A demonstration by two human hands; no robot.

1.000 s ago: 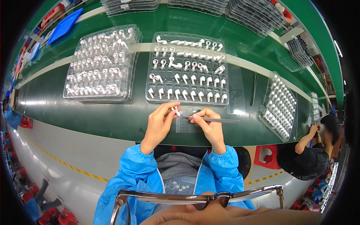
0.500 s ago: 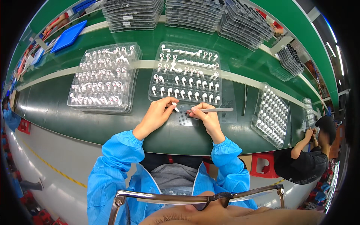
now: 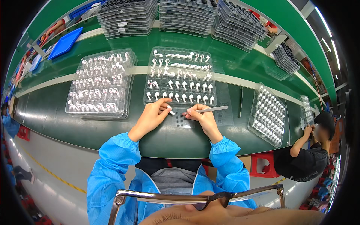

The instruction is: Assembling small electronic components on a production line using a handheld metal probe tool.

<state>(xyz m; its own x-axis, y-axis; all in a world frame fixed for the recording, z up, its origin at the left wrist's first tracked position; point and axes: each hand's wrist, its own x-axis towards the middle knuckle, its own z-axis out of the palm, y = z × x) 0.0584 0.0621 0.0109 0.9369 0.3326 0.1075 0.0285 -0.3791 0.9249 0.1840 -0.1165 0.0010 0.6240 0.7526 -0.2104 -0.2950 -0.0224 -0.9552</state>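
A small white earbud stem piece [image 3: 170, 110] is pinched between the thumb and fingers of my left hand [image 3: 150, 117], just in front of the middle tray. My right hand [image 3: 204, 119] grips slim grey metal tweezers [image 3: 214, 109] like a pen; their tips point left toward the earbud piece. Between the hands lies a clear sheet with rows of small dark dots [image 3: 183, 120]. Behind it, the clear plastic tray [image 3: 163, 85] holds rows of white earbud pieces, some lying sideways, with a few bare pockets.
To the left is a stack of filled clear trays [image 3: 128, 97]; another filled tray [image 3: 252, 126] sits tilted at right. Tall tray stacks [image 3: 127, 26] and a blue tray [image 3: 66, 43] occupy the back shelf. A thin dark rod [image 3: 241, 101] lies near a co-worker [image 3: 305, 150] farther right.
The whole view has shifted slightly, so the bench appears lower and more to the left. Both hands keep nearly the same places and grips.
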